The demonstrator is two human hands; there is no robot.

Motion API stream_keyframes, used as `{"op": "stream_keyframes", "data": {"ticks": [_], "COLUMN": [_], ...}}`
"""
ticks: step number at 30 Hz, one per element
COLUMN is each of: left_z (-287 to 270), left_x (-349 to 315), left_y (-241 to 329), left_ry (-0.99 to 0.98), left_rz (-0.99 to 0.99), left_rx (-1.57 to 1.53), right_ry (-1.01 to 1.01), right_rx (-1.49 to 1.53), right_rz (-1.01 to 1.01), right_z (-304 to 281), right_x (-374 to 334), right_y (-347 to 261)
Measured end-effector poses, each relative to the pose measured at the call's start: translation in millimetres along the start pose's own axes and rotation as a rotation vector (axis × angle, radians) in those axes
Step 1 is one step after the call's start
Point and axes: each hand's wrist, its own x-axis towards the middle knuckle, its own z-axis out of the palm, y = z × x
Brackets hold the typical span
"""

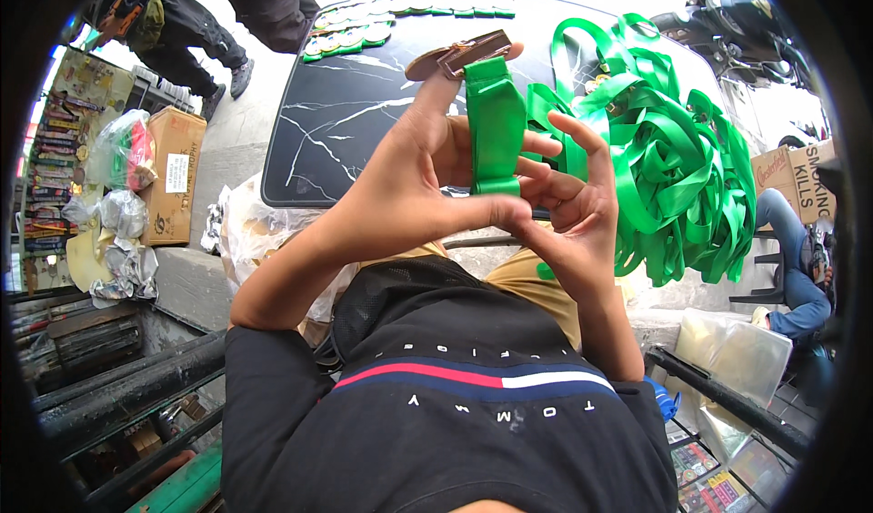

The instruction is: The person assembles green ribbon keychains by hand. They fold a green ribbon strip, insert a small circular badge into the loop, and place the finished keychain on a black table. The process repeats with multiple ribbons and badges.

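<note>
A bronze-coloured medal [426, 64] with a flat bar clip is held up in front of me, its green ribbon [496, 126] folded into a flat bundle that hangs from it. My left hand [427, 172] is closed round this bundle, fingers behind it, with the medal resting by the raised fingertips. My left thumb reaches along the bundle's lower end. There the curled fingers of my right hand [582, 213] meet the ribbon, and its index finger points up and away. Both thumbs are close together; the exact grip of the right fingertips is partly hidden.
A black marble-patterned table [336, 122] stands ahead. A big heap of green ribbons [673, 167] covers its right side, and rows of medals [355, 35] lie along its far edge. Left are a cardboard box [173, 176] and plastic bags [123, 158]. People stand or sit nearby.
</note>
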Motion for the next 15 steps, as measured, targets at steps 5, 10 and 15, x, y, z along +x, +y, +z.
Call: {"op": "stream_keyframes", "data": {"ticks": [5, 10, 15], "left_z": [-13.8, -15.8, -8.8], "left_x": [1.1, -0.1, -4.6], "left_y": [-3.2, -12.1, -21.1], "left_ry": [0.122, 0.237, 0.259], "left_rz": [-0.071, -0.133, -0.159], "left_rx": [-0.162, -0.286, -0.377], "right_ry": [-0.025, -0.005, -0.112], "right_rx": [-0.222, -1.133, -1.112], "right_rz": [-0.309, -1.03, -1.014], "right_z": [3.3, -1.7, -2.7], "right_x": [-1.2, 1.1, 3.9], "right_y": [3.1, 2.0, 3.9]}}
